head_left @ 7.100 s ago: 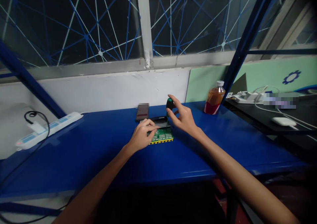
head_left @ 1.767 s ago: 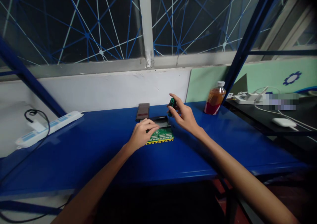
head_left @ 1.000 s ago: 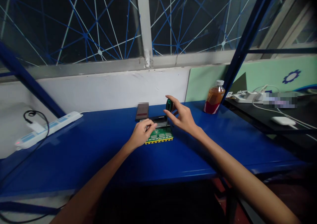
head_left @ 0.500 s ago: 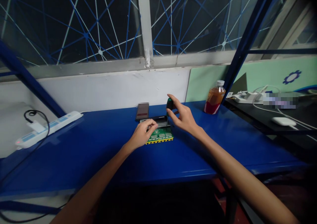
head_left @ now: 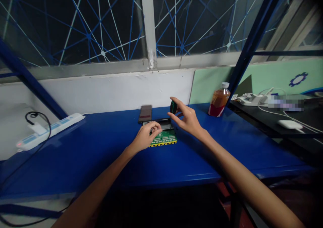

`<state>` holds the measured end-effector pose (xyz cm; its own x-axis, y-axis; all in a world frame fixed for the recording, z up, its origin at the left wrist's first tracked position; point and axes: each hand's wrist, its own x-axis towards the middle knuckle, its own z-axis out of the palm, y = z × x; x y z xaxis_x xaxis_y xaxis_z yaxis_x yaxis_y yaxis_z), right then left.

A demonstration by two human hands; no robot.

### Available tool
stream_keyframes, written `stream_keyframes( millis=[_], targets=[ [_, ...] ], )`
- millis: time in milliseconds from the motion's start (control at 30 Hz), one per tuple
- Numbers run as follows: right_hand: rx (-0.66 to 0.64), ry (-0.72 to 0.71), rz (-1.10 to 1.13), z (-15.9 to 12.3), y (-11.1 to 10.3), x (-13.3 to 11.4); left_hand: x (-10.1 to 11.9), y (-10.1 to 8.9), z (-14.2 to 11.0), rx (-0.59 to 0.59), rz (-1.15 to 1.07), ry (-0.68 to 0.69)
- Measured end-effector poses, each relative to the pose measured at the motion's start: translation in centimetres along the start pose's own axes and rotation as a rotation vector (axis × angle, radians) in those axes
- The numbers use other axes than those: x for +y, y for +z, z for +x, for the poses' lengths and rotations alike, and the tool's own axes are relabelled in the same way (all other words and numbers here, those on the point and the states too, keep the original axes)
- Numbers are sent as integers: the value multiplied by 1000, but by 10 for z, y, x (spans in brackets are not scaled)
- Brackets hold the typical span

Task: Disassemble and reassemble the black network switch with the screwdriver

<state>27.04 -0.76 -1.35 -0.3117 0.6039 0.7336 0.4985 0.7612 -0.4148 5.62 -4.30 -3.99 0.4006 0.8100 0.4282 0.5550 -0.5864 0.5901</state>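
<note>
A green circuit board (head_left: pixel 168 135) with a yellow-and-black strip along its near edge lies on the blue table. Behind its green part is a dark, box-like part (head_left: pixel 165 123). In my right hand (head_left: pixel 185 116) a screwdriver (head_left: pixel 173 107) with a black-and-green handle stands upright between thumb and fingers, over the board's right side. Its tip is too small to make out. My left hand (head_left: pixel 147 134) rests at the board's left side, covering that end. Its thumb and fingers are pinched together, and whatever may be between them is hidden.
A dark phone (head_left: pixel 145 113) lies behind the board. A bottle of amber drink (head_left: pixel 219 100) stands at the table's back right. On the left is a white power strip (head_left: pixel 54 128) with a black cable. A dark table (head_left: pixel 267 117) with cables and a white charger (head_left: pixel 289 124) adjoins the right.
My right thumb and fingers have shifted slightly on the screwdriver handle, which shows more of its green side. My left fingertips have moved a little to the right.
</note>
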Motion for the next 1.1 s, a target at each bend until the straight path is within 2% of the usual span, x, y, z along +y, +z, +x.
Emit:
stream_keyframes(
  millis=[133,367,500,733,900,1100],
  targets=[
    [-51,-13,53,1,-1,0,-1,0,0,22,23,19],
    [-46,-10,-3,0,-2,1,-2,-1,0,35,42,6],
    [-98,11,19,1,-3,2,-3,0,-1,-2,3,-48],
    [-66,21,-93,1,-2,1,-2,0,-2,-85,-1,-59],
    [-152,48,-73,1,-4,0,-3,1,-2,-114,37,-60],
    [-106,15,-103,1,-4,0,-3,2,-2,-124,99,-49]
  ],
)
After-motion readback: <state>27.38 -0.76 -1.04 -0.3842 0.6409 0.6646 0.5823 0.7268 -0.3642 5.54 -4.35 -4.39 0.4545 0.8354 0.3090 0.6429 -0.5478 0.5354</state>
